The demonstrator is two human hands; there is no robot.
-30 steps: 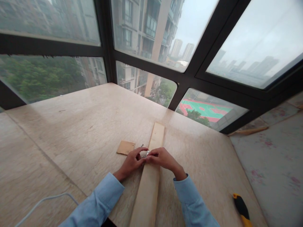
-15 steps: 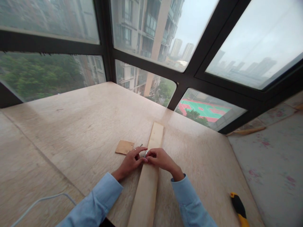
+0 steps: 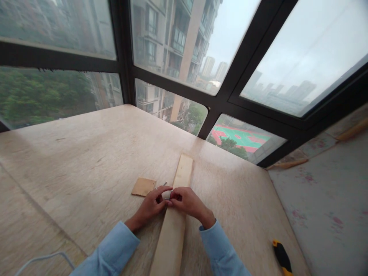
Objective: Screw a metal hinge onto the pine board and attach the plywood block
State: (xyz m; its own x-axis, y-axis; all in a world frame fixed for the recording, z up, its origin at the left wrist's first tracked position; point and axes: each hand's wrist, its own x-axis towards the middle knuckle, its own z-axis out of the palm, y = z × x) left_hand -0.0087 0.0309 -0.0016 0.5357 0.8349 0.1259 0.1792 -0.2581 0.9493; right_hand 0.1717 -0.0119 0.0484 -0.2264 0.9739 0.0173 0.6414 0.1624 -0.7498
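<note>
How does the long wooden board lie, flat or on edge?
Flat: the board shows its broad face upward on the tabletop.

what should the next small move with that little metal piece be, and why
Probably tilt the right hand slightly aside to check how the small metal piece sits: it and the left hand meet there above the wooden board, hiding most of the piece.

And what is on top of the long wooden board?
Over the board, the right hand meets the left hand at a small metal piece, near the board's left edge. What lies directly beneath the fingertips is covered.
</note>
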